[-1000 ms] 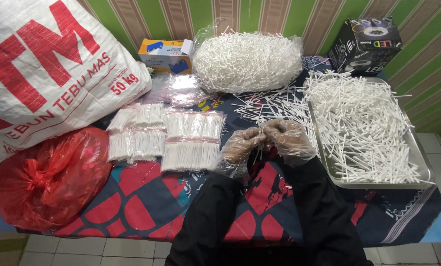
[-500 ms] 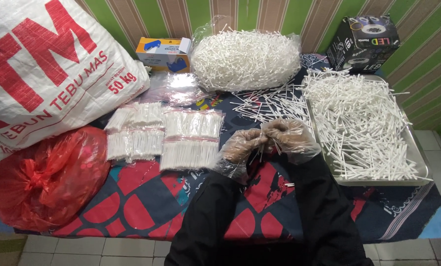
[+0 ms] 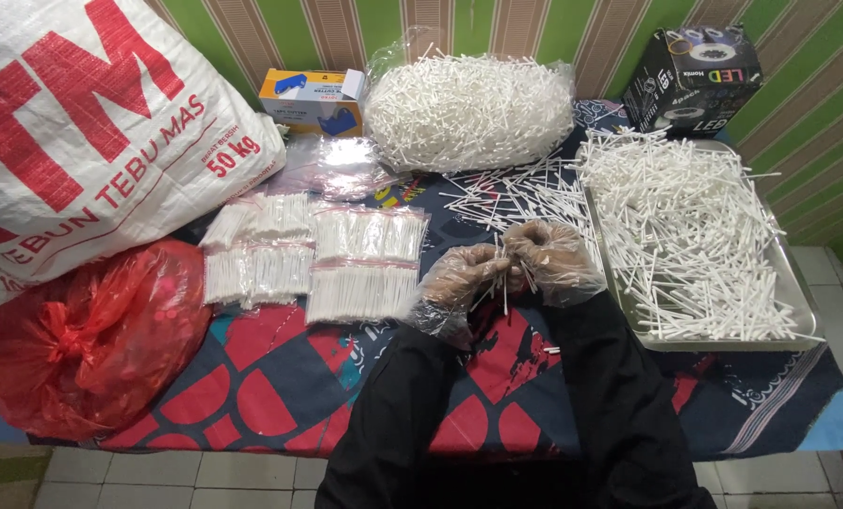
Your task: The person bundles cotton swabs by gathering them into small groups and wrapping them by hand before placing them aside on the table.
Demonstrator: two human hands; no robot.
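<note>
Both my hands wear clear plastic gloves and meet over the patterned cloth. My left hand (image 3: 459,281) and my right hand (image 3: 555,260) together pinch a small bunch of thin white sticks (image 3: 503,278) that point up and down between the fingers. Loose white sticks (image 3: 515,193) lie scattered just beyond my hands. A metal tray (image 3: 798,292) at my right is heaped with the same sticks. Left of my hands lie several filled clear packets of sticks (image 3: 365,264).
A large clear bag of sticks (image 3: 468,108) sits at the back, with a small blue and orange box (image 3: 313,99) beside it. A black box (image 3: 690,80) stands at back right. A big white sack (image 3: 91,141) and a red plastic bag (image 3: 87,335) fill the left.
My hands have stayed in the same spot, the fingers shifting slightly on the bunch of sticks. The view has tilted a little.
</note>
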